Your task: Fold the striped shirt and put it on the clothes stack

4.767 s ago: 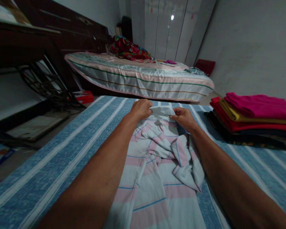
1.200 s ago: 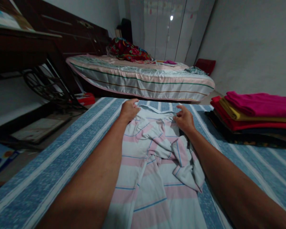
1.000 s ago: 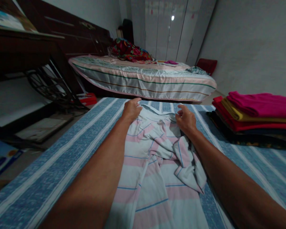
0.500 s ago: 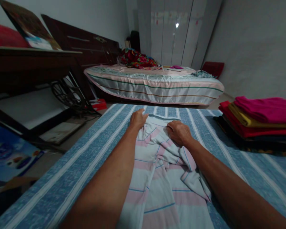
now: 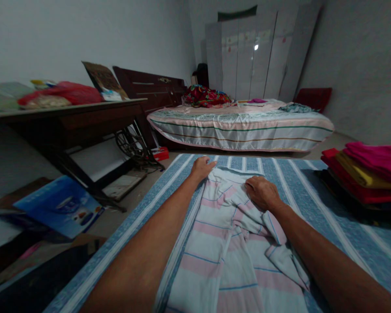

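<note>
A white shirt (image 5: pixel 228 243) with pink bands and thin blue lines lies rumpled on a blue-and-white striped sheet (image 5: pixel 140 226) in front of me. My left hand (image 5: pixel 202 167) rests at the shirt's far left corner, fingers curled onto the cloth edge. My right hand (image 5: pixel 262 191) lies palm down on the shirt's upper right part, fingers bent and pressed into the fabric. A loose sleeve (image 5: pixel 282 254) is bunched beside my right forearm.
A stack of folded clothes (image 5: pixel 368 176), pink, yellow and red on top, sits at the right on the sheet. Beyond is a bed (image 5: pixel 241 126) with a striped cover. A dark wooden table (image 5: pixel 68 121) and a blue box (image 5: pixel 57 208) stand at the left.
My head has lifted, so more of the room shows. My right hand slid from the shirt's top right corner inward onto the cloth. My left hand stays at the top left corner.
</note>
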`<state>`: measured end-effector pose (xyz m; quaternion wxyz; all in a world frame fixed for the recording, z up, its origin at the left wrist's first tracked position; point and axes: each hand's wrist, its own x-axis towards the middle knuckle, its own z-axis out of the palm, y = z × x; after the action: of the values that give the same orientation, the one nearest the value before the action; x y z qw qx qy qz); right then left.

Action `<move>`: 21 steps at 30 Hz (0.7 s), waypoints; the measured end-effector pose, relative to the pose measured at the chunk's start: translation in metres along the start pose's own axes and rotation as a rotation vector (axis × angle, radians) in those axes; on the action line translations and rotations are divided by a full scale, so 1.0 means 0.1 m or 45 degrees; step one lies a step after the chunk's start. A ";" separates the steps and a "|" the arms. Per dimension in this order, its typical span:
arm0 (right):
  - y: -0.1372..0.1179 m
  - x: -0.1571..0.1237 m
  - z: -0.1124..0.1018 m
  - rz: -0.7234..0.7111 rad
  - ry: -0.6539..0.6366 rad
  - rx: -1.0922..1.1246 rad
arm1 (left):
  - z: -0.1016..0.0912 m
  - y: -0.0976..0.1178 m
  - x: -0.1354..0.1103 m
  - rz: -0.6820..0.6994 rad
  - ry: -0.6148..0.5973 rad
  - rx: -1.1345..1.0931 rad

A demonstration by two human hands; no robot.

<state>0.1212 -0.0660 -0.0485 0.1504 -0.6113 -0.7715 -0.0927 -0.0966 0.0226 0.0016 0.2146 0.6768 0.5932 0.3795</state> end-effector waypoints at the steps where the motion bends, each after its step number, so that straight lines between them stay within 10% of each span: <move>1: 0.00 0.00 0.01 0.001 -0.001 0.001 | -0.04 0.00 -0.10 0.064 -0.006 0.073; 4: 0.00 0.00 0.03 0.009 0.008 0.001 | -0.10 -0.04 -0.39 0.264 0.000 0.344; 11: -0.01 -0.02 0.03 0.001 0.017 -0.021 | -0.04 -0.14 -0.56 -0.411 -0.148 -0.023; 21: -0.05 0.05 -0.19 0.073 -0.153 0.109 | -0.01 -0.24 -0.50 -0.343 -0.081 -0.261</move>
<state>0.1172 -0.0689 -0.0286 0.1326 -0.6306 -0.7645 -0.0184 -0.1131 -0.0207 -0.0287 0.3501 0.5774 0.6296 0.3842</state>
